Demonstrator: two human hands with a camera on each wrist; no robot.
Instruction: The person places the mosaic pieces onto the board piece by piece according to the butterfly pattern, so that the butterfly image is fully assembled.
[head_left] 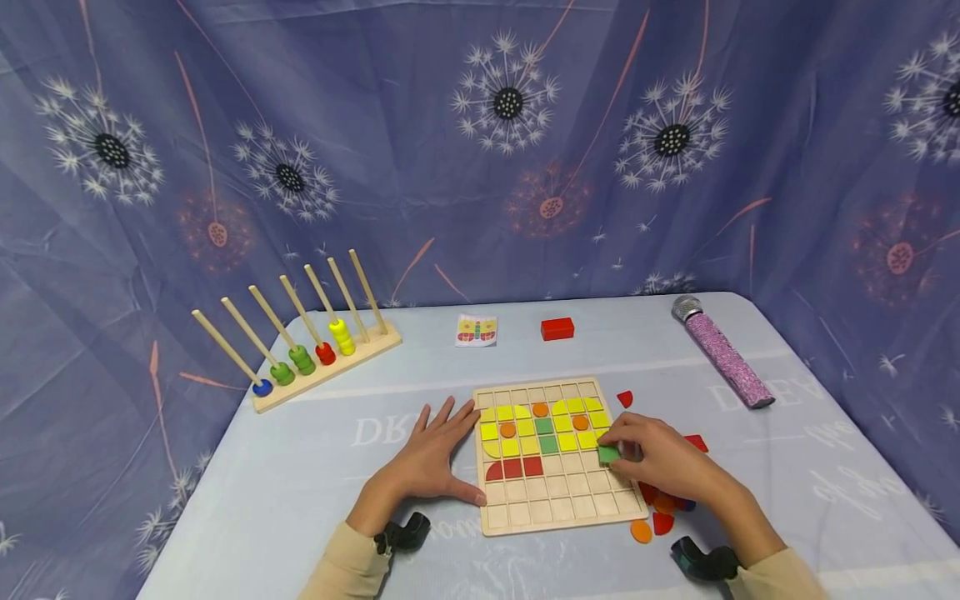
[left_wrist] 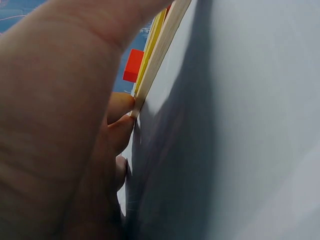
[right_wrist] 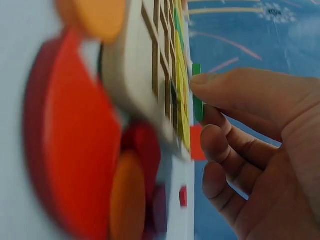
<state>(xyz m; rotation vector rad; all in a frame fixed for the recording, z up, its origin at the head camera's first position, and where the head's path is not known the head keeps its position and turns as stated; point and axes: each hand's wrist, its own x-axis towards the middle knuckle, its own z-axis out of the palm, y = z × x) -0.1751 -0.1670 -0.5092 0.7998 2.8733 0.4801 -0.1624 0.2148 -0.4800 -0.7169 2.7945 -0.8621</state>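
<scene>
A wooden grid board (head_left: 517, 518) lies on the table with yellow, orange, green and dark red tiles set in its squares. My left hand (head_left: 423, 465) spreads its fingers along the board's left edge, with thumb and fingertips touching that edge. Over the board's right side, my right hand (head_left: 670, 457) pinches a green square tile (head_left: 608, 455) between thumb and fingers. The right wrist view shows this green tile (right_wrist: 199, 112) held on edge, raised off the grid. Two green tiles (head_left: 547, 435) sit in the middle column, and a dark red row (head_left: 513, 470) is at the lower left.
Loose red and orange pieces (head_left: 641, 531) lie right of the board, partly under my right hand. Behind stand a picture card (head_left: 476, 331), a red block (head_left: 557, 329) and a bead-peg rack (head_left: 330, 376). A pink glittery microphone (head_left: 726, 356) lies at the back right.
</scene>
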